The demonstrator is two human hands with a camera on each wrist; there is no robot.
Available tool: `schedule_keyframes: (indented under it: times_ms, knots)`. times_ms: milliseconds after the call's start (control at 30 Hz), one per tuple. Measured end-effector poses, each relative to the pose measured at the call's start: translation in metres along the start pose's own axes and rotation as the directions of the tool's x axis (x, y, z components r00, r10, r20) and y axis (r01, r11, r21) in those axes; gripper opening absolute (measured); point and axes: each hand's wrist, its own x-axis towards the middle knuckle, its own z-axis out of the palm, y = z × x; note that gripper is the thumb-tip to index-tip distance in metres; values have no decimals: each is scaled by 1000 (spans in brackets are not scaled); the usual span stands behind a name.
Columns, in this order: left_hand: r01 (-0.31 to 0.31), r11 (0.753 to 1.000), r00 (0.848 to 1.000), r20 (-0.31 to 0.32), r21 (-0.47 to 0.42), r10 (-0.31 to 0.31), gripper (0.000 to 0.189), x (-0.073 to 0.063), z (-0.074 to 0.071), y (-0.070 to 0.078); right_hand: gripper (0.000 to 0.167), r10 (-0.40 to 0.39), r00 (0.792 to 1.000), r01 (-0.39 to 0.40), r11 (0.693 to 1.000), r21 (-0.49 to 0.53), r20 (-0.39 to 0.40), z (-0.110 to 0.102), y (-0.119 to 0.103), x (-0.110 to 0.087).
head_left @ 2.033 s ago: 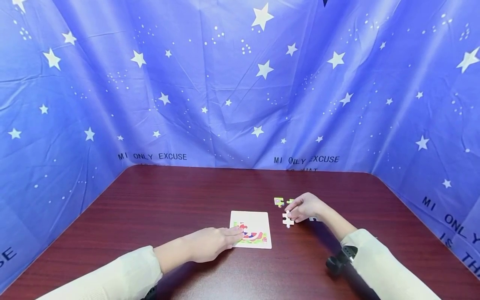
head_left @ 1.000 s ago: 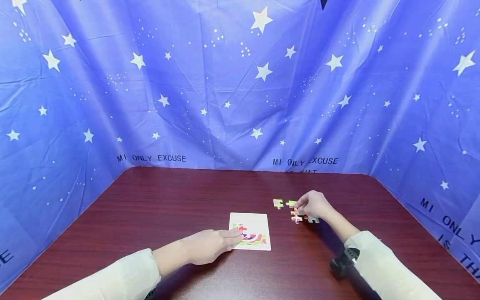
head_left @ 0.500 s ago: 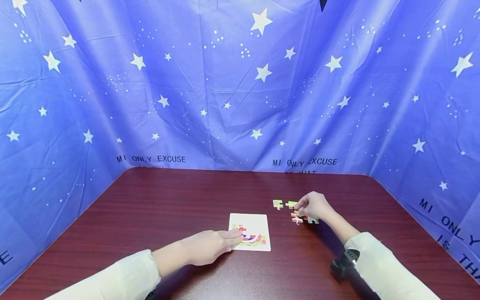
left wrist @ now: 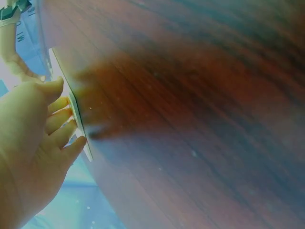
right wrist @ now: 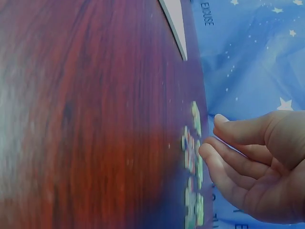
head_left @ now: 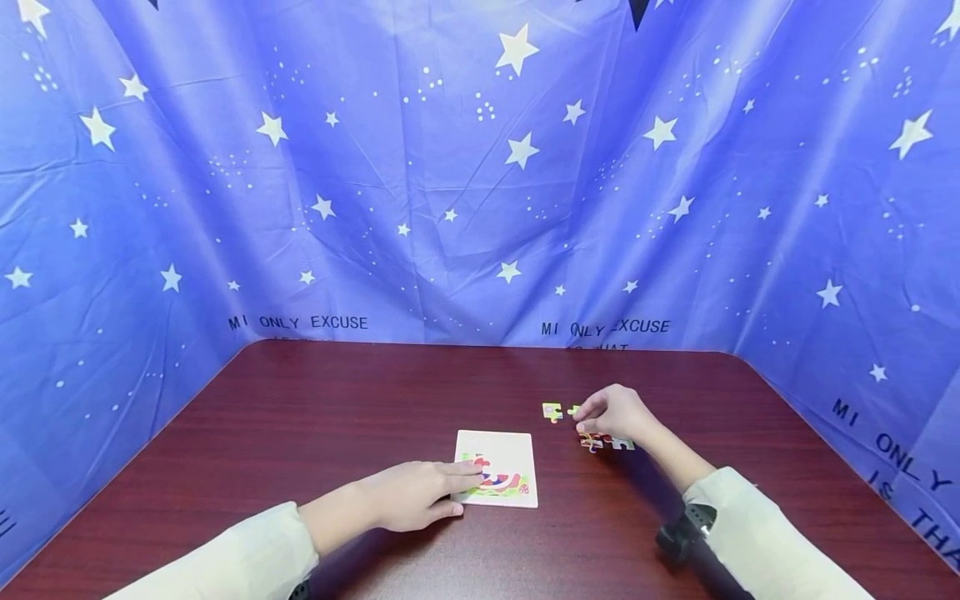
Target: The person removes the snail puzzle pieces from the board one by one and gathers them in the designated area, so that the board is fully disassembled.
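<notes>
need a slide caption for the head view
Left hand on a partly filled puzzle board, right hand over loose pieces.

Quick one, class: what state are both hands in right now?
Left hand: open, touching the puzzle board.
Right hand: open, loosely curled, holding nothing, near the puzzle pieces.

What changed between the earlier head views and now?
The right hand has let go of the puzzle piece, which moved right and down onto the table, beside another piece. The left hand has spread its thumb but still rests on the board.
</notes>
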Motion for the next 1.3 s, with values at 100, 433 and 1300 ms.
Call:
schedule_keyframes:
  times_ms: [100, 433, 1300]
  knots:
    - [-15, 1000, 1000, 3, -7, 15, 46, 1, 0, 1, 11, -25, 1000, 25, 1000, 10, 5, 3, -5, 1]
    - [-44, 998, 999, 7, 41, 44, 49, 0, -2, 3, 11, -48, 998, 43, 995, 94, 45, 16, -28, 3]
    - [-128, 958, 988, -50, 255, 145, 47, -23, 13, 3, 10, -186, 968, 154, 971, 185, 167, 59, -74, 10]
